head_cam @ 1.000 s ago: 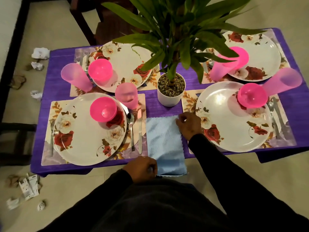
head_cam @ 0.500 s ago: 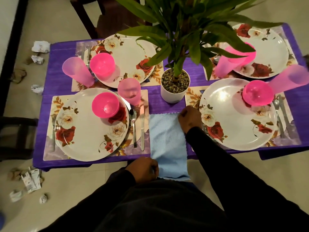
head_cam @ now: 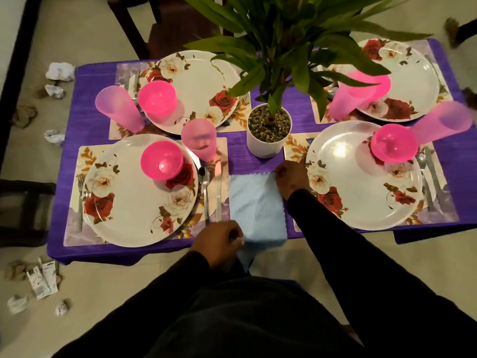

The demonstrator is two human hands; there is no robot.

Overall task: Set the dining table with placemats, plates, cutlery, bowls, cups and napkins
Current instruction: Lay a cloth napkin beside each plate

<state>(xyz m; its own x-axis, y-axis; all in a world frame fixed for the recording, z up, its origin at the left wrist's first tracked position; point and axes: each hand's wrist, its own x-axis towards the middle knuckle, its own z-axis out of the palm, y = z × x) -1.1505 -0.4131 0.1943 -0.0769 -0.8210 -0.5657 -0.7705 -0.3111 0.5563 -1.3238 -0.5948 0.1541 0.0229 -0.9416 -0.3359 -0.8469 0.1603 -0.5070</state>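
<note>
The light-blue napkin (head_cam: 256,206), soft, light and easily creased, is pinched at its far corner by the right hand (head_cam: 291,178) and gripped at its near, overhanging edge by the left hand (head_cam: 219,244), stretched across the surface (head_cam: 254,157) between them; corners are judged the best hold.

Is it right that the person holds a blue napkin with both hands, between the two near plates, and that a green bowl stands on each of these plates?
Not quite. The head view shows both hands, left hand and right hand, holding the blue napkin between the near plates, but the bowls on them are pink, not green.
</note>
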